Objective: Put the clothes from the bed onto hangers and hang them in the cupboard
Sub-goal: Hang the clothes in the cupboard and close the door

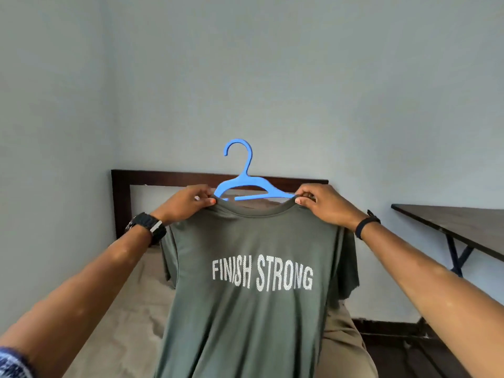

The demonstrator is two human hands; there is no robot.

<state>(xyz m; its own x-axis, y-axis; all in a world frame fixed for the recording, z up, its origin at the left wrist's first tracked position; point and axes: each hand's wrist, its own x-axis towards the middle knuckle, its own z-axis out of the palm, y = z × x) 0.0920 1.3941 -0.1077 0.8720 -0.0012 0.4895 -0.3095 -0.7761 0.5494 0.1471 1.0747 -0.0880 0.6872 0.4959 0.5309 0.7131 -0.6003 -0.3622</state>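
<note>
An olive-green T-shirt (pixel 245 309) printed "FINISH STRONG" hangs in front of me, held up over the bed (pixel 122 323). A blue plastic hanger (pixel 245 184) sits in its neck opening, hook up, with its shoulder ends tucked inside the collar. My left hand (pixel 188 203) pinches the collar at the left shoulder. At the right shoulder my right hand (pixel 321 203) pinches the collar too. The shirt hides most of the bed, and no other clothes show. The cupboard is out of view.
The bed has a beige sheet and a dark wooden headboard (pixel 163 178) against the pale blue wall. A dark wooden table (pixel 463 227) on crossed metal legs stands to the right, with dark floor below it.
</note>
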